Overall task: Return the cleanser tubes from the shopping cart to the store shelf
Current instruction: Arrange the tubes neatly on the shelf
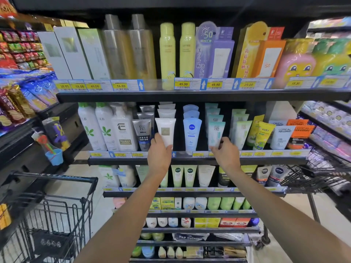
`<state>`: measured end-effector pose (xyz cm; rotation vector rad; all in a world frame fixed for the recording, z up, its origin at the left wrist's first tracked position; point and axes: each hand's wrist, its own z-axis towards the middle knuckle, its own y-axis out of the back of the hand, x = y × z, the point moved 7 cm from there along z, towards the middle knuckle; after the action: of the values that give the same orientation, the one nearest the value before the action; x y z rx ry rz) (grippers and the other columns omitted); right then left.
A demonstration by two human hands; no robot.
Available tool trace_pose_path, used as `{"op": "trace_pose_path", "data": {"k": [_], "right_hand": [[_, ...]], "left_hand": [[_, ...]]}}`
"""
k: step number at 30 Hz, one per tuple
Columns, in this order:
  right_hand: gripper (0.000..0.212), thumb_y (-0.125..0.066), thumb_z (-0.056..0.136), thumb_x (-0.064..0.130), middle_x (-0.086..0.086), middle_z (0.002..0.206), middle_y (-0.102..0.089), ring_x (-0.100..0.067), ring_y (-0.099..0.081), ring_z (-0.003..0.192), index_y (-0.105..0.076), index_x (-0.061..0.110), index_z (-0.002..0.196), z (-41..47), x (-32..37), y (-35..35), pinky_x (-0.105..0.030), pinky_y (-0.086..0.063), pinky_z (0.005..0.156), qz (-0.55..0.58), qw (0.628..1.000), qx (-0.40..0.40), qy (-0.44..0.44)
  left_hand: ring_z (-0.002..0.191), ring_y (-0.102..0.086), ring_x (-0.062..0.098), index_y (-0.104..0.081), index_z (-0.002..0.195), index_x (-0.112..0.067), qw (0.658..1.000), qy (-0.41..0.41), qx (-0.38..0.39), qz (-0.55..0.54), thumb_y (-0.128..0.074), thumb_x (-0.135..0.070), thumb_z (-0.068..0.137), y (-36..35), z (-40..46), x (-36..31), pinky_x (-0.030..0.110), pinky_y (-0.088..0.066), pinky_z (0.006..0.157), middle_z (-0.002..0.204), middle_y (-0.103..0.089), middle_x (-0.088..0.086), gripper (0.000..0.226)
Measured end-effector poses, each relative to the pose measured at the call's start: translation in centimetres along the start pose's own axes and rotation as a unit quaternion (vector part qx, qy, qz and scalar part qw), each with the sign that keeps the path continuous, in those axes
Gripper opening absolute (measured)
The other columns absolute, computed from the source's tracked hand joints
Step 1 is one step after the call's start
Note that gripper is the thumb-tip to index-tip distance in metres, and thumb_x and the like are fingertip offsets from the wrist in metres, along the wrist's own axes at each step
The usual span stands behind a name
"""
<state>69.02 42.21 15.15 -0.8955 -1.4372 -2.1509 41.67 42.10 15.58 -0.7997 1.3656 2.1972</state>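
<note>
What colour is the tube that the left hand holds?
White tube with a small beige square label, seen in the head view.

Price tags along the top shelf rail [190, 95] read 38.00, 38.00, 49.00, 16.80, then 49.00, 49.90, 29.00. A big "50" on the purple sunscreen pack [214, 52], another "50" on the orange sunscreen box [267, 59]. One shelf down: "MEN" on the grey tube [142, 133], "NIVEA" on the blue tube [191, 133], "L'OREAL MEN EXPERT" on the white tube [282, 136]. Near the bottom, a packet [190, 237] showing "PRP Collag…".

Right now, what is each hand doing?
Left hand: grips the white tube at the shelf.
Right hand: pinches the pale teal tube.
</note>
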Motion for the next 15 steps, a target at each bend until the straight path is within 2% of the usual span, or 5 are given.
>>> {"op": "trace_pose_path", "data": {"k": [3,5,8,11,15], "right_hand": [[0.031,-0.072,0.094,0.029,-0.004,0.111,-0.071,-0.022,-0.068,0.097,-0.058,0.014,0.118,-0.8,0.0,0.3,-0.03,-0.05,0.07,0.035,0.999,-0.009,0.009],[0.039,-0.071,0.095,0.03,-0.003,0.122,-0.065,-0.021,-0.063,0.103,-0.057,0.014,0.128,-1.9,0.3,1.0,-0.03,-0.048,0.078,0.048,0.998,-0.036,0.011],[0.048,-0.067,0.098,0.038,-0.003,0.127,-0.06,-0.023,-0.061,0.111,-0.054,0.013,0.137,-3.7,1.2,1.9,-0.035,-0.052,0.082,0.009,0.996,-0.079,0.045],[0.048,-0.063,0.099,0.046,-0.001,0.119,-0.064,-0.02,-0.063,0.103,-0.055,0.016,0.135,-4.8,2.9,0.9,-0.037,-0.054,0.079,-0.003,0.996,-0.055,0.074],[0.063,-0.065,0.096,0.052,-0.006,0.126,-0.068,-0.021,-0.067,0.106,-0.051,0.014,0.144,-4.5,5.5,-1.4,-0.036,-0.055,0.084,0.018,0.997,-0.006,0.071]], "left_hand": [[0.117,-0.061,0.036,-0.042,0.138,-0.007,1.0,-0.006,0.002,-0.002,-0.072,-0.024,0.094,-0.1,-0.1,0.1,0.047,-0.054,0.092,0.129,-0.057,0.016,0.055],[0.119,-0.058,0.033,-0.044,0.138,-0.007,1.0,-0.012,-0.005,-0.005,-0.072,-0.025,0.094,0.2,-0.4,0.3,0.045,-0.051,0.094,0.129,-0.058,0.016,0.055],[0.122,-0.055,0.03,-0.047,0.141,-0.006,0.999,-0.03,-0.036,0.013,-0.069,-0.028,0.096,1.4,-0.9,0.8,0.044,-0.05,0.101,0.129,-0.059,0.013,0.055],[0.117,-0.054,0.028,-0.051,0.131,-0.006,0.996,-0.029,-0.083,0.024,-0.067,-0.027,0.098,3.2,-1.4,2.0,0.043,-0.052,0.096,0.125,-0.056,0.011,0.042],[0.111,-0.052,0.028,-0.049,0.122,-0.008,0.991,0.013,-0.135,0.022,-0.07,-0.027,0.096,5.1,-1.0,4.2,0.04,-0.051,0.085,0.119,-0.053,0.01,0.039]]}}
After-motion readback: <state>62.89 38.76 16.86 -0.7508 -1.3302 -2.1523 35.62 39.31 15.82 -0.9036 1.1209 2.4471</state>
